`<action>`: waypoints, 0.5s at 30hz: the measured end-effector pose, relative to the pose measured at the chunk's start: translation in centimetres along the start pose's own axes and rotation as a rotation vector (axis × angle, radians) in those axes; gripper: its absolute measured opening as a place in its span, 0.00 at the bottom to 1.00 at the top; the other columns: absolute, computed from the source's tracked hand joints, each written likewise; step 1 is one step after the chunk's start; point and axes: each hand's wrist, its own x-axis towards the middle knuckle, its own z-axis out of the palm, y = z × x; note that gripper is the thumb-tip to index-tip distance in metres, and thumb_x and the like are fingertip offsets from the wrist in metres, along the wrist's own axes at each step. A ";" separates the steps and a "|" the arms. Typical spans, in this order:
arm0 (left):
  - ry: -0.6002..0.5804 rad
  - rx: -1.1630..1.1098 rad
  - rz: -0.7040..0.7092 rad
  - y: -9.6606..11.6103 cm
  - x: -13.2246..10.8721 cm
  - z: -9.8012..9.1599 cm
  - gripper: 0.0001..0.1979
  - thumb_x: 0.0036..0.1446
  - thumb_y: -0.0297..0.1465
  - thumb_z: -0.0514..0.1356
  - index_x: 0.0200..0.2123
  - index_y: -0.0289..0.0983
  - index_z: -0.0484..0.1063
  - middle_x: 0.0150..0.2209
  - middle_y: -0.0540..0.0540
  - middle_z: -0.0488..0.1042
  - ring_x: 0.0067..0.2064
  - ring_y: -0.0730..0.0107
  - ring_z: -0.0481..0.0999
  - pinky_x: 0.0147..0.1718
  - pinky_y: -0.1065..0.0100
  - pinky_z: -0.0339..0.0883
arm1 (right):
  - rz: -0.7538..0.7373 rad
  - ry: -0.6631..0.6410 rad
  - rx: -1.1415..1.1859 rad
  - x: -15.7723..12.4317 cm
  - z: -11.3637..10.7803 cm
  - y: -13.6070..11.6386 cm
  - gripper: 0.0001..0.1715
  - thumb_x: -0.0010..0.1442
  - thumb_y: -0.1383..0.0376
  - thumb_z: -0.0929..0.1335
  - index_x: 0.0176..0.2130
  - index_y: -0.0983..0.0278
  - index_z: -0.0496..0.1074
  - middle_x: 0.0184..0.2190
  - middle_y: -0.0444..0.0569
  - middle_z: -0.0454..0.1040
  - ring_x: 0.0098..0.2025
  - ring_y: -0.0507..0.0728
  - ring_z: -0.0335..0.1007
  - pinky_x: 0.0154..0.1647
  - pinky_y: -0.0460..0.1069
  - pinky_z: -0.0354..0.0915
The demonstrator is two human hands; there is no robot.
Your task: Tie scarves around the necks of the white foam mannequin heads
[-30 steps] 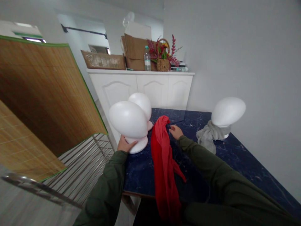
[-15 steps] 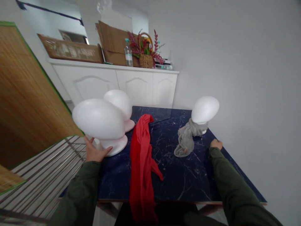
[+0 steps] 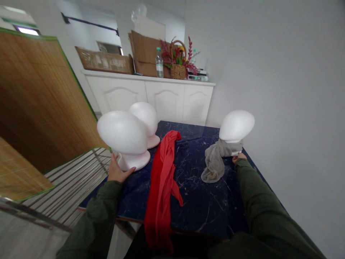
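Observation:
A white mannequin head (image 3: 122,131) on a round base stands at the left of the table, and my left hand (image 3: 118,172) grips that base, thumb on its near edge. Close behind it is a second white mannequin head (image 3: 145,117). At the right, a third white mannequin head (image 3: 236,124) has a grey scarf (image 3: 215,163) wound about its neck, one end trailing onto the table. My right hand (image 3: 239,157) is closed at this head's base, its fingertips partly hidden. Between the heads lies a long red scarf (image 3: 163,180), hanging over the front edge.
The dark blue marbled table (image 3: 199,212) borders a grey wall on the right. At left are a metal rack (image 3: 78,187) and a bamboo-like panel (image 3: 40,97). Behind, a white cabinet (image 3: 165,99) bears cardboard boxes (image 3: 104,61), a water bottle (image 3: 159,64) and a flower basket (image 3: 178,72).
My right hand has moved from the table's right edge inward to the base of the right mannequin head. My left hand stays at its base. The whole view has swung left.

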 end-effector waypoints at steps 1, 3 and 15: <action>-0.002 0.003 -0.002 0.0 0.0 0.0 0.61 0.31 0.47 0.62 0.60 0.24 0.32 0.56 0.28 0.54 0.57 0.44 0.55 0.53 0.52 0.51 | 0.063 -0.010 0.064 0.1 0.4 -0.1 0.13 0.61 0.61 0.61 0.41 0.67 0.65 0.35 0.48 0.68 0.32 0.50 0.66 0.31 0.48 0.66; -0.002 -0.003 0.000 0.0 0.0 0.0 0.61 0.31 0.47 0.62 0.60 0.24 0.32 0.56 0.27 0.52 0.57 0.43 0.55 0.53 0.52 0.52 | 0.177 -0.026 0.203 0.0 1.0 -0.2 0.13 0.62 0.62 0.59 0.38 0.68 0.66 0.27 0.46 0.67 0.26 0.49 0.65 0.26 0.47 0.65; 0.097 -0.105 0.043 0.9 -1.4 -1.2 0.57 0.33 0.46 0.60 0.59 0.27 0.30 0.59 0.29 0.44 0.59 0.43 0.50 0.55 0.50 0.48 | 0.250 -0.008 0.769 -3.8 1.5 0.6 0.07 0.56 0.67 0.55 0.30 0.64 0.60 0.20 0.45 0.65 0.26 0.54 0.69 0.31 0.51 0.69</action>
